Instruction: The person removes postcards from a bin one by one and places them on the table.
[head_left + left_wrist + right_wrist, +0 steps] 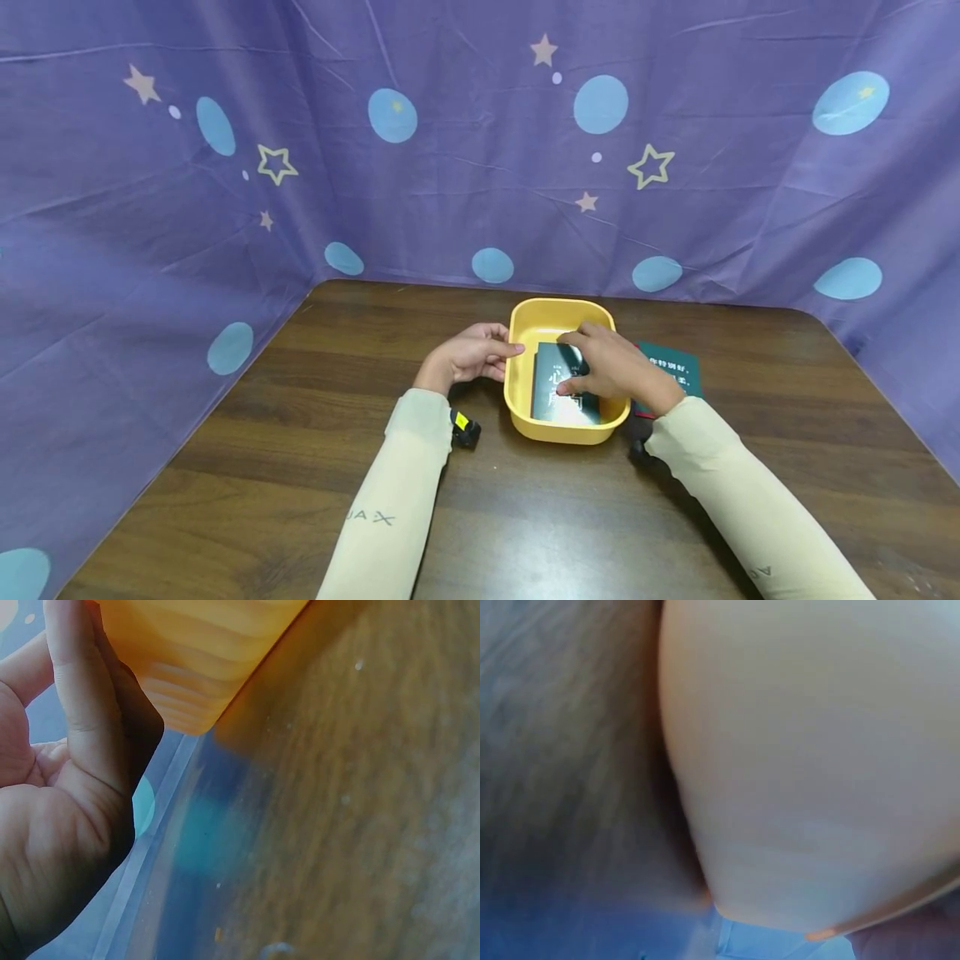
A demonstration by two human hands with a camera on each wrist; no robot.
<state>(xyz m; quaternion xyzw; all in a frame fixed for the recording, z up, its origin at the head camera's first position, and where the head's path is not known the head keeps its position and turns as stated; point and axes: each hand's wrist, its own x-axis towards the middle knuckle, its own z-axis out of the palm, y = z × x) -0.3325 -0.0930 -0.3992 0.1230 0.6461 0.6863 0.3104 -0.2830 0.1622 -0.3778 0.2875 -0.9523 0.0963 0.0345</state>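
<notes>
A yellow plastic tub [562, 433] stands on the table, and its ribbed outer wall [195, 660] shows in the left wrist view. My left hand [474, 353] grips the tub's left side, thumb over the rim and fingers outside. Inside lies a dark green book [551, 408] with white characters and a reddish edge. My right hand [617, 363] reaches in over the right rim, thumb and fingers spread above the book's cover. Whether its fingertips press the cover is hard to tell. A blurred pale surface fills most of the right wrist view.
Another dark green book [678, 362] with white lettering and a red edge lies on the brown wooden table [495, 517], right of the tub and partly behind my right forearm. A purple curtain [465, 192] with stars and blue ovals hangs along the table's back and sides.
</notes>
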